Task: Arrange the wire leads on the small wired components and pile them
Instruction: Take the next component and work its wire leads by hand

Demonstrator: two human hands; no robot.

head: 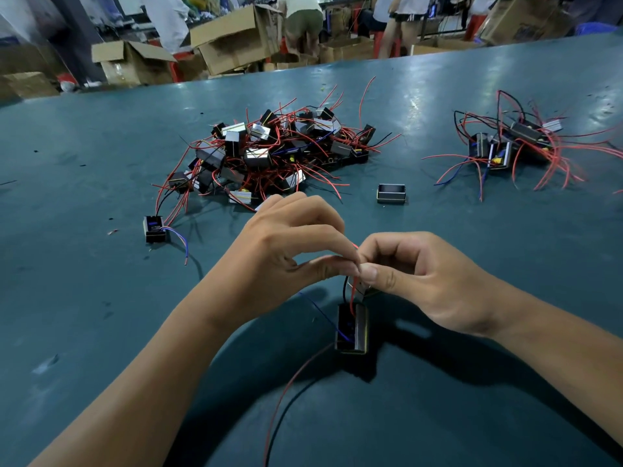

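Note:
A small black wired component (352, 328) hangs by its leads just above the teal table (101, 298), near the front centre. My left hand (290, 251) and my right hand (421, 274) meet above it, and both pinch its red and black wire leads (351, 298) between thumb and fingertips. A long red lead (286, 392) and a thin blue lead trail from the component. A large tangled pile of components (269, 153) with red wires lies beyond my hands. At the far right sits a smaller pile (512, 146).
A lone component (155, 229) with blue and red leads lies at the left. A bare black component without wires (391, 193) sits between the piles. Beyond the table's far edge stand open cardboard boxes (232, 38) and several people.

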